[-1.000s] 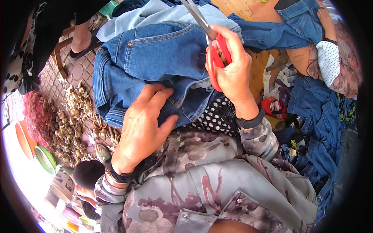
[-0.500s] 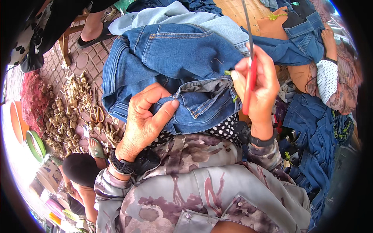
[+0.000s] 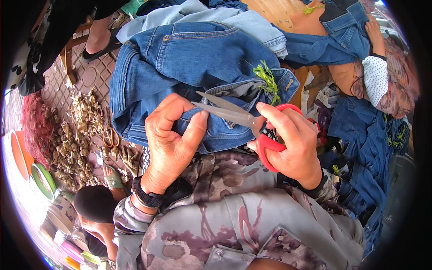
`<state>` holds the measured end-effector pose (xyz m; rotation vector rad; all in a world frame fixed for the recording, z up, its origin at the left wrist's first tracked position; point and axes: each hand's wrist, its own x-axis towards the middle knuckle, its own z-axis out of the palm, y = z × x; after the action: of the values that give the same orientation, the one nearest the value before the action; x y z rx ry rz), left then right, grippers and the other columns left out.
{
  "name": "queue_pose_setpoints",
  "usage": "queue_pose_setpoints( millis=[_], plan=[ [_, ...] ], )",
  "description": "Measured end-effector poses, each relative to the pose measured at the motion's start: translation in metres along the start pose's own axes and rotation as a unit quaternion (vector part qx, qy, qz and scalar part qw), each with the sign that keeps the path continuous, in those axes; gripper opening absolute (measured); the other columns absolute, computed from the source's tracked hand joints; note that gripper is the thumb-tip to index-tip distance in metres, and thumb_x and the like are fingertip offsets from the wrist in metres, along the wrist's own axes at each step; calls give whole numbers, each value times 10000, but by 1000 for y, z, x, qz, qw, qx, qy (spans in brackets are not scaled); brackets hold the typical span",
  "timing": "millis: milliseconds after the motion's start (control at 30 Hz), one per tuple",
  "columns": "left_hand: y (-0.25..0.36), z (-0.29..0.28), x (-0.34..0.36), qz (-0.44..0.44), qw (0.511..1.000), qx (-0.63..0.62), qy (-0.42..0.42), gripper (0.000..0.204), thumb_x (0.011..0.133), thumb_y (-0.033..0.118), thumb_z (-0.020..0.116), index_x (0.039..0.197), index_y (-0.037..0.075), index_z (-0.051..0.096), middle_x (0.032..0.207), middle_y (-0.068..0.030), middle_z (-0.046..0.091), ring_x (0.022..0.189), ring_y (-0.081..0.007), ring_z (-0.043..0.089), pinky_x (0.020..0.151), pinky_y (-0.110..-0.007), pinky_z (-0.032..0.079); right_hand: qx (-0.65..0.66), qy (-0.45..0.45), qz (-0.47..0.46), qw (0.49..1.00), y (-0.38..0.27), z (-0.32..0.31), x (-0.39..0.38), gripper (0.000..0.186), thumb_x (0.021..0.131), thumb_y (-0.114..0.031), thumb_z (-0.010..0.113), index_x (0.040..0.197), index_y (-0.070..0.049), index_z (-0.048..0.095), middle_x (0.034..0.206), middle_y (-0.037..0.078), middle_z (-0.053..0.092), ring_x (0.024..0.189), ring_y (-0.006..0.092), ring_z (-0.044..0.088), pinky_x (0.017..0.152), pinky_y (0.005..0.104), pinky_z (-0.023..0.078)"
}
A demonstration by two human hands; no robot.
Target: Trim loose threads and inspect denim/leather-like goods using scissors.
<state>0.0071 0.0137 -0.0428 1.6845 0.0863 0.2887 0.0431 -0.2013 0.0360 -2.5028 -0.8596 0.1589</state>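
Scissors (image 3: 245, 119) clasped in the curled right hand (image 3: 293, 146) aim parted blades leftward at the left hand (image 3: 167, 137), which, nearer of the two, pinches an edge of the blue jeans (image 3: 198, 56) bunched just beyond, longest left to right.

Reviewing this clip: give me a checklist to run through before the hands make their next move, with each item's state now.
1. Scissors secure: ok, the right hand holds them by the red handles.
2. Blades apart: ok, there is a gap between the tips.
3. Jeans held: looks ok, the left hand appears to pinch the cloth between thumb and forefinger.
4. Left fingertips well clear of the blades: not ok in my judgement, the tips point at them and look very near.
5. Green threads outside the blades: ok, they lie beyond them.
6. Anything pinched besides cloth: cannot tell, the fingers hide it.
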Motion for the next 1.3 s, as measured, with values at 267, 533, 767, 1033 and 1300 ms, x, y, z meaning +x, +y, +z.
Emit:
queue_pose_setpoints(
  millis=[267,533,767,1033,1300],
  plan=[
    [6,11,3,-76,997,-25,8,93,741,-8,636,729,-10,544,670,-62,522,618,-146,482,601,-265,398,-103,33,-30,994,-1,-1,-3,558,644,-155,775,1177,-105,617,714,56,510,642,257,550,586,368,463],
    [9,13,4,-82,996,-9,17,84,733,-27,627,734,-12,544,670,-52,519,628,-135,478,606,-257,399,-129,22,-9,991,-8,-4,-3,565,645,-156,772,1184,-117,607,715,68,509,651,265,554,594,373,464],
    [10,13,3,-78,997,-6,18,81,734,-29,633,744,-13,555,669,-54,514,628,-130,476,602,-257,395,-128,16,13,992,-14,-3,-4,569,647,-156,776,1187,-115,604,736,82,515,685,281,570,621,381,477],
    [11,13,2,-65,998,8,23,84,741,-22,636,739,-16,552,668,-58,516,621,-136,480,599,-258,395,-177,20,2,984,-16,-3,-5,570,632,-164,783,1175,-122,616,769,77,521,708,270,580,628,372,485],
    [9,13,1,-72,997,-11,31,133,755,-12,652,712,-18,525,654,-48,499,614,-110,453,590,-251,385,-170,9,16,985,-16,-4,-5,655,579,-67,804,1201,-125,608,847,100,580,732,307,590,639,397,481]
  ],
)
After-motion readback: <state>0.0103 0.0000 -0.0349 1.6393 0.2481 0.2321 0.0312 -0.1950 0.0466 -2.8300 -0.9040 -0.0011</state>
